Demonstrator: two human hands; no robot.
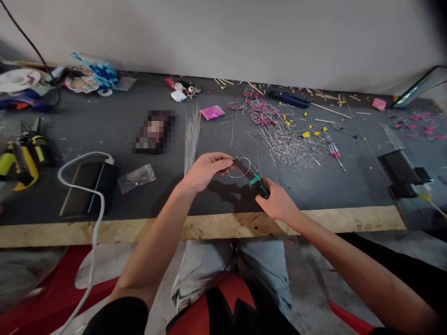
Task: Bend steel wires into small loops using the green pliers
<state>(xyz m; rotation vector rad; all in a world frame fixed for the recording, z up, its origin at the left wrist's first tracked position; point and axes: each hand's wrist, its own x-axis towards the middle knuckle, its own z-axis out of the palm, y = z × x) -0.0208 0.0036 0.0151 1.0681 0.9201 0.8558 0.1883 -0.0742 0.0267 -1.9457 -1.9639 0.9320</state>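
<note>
I think I'm shaping the wire loop round the pliers, my left fingers pinching it, right fingers wrapped round the pliers, so next needs a steady squeeze.

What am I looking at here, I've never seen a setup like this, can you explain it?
There's no machine here, just a person working bare-handed. The one picture comes from a camera worn on the head, looking forward and down. The left hand pinches a thin wire loop; the right hand grips a green-and-black tool, its dark end by the loop. On the dark table lie a bundle of straight wires, a pink packet, and a pile of wires with pink and yellow bits.
</note>
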